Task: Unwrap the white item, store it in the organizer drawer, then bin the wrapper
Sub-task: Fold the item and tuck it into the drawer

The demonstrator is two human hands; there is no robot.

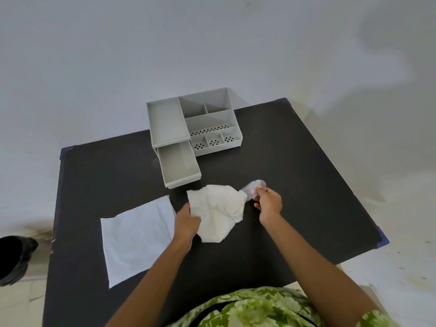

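1. Hands at work over a dark table: your left hand is closed on the lower left edge of the white item, a crumpled, partly opened sheet held just above the tabletop.
2. Your right hand pinches the clear wrapper, which trails from the item's right end; the fingers are clamped on the plastic.
3. Just beyond the white item stands the grey organizer, its lower drawer pulled out toward you and showing a bare floor.
4. A flat white sheet lies on the table to the left of your left hand, apart from it.
5. At the left edge of the view, a dark bin sits on the floor beside the table.
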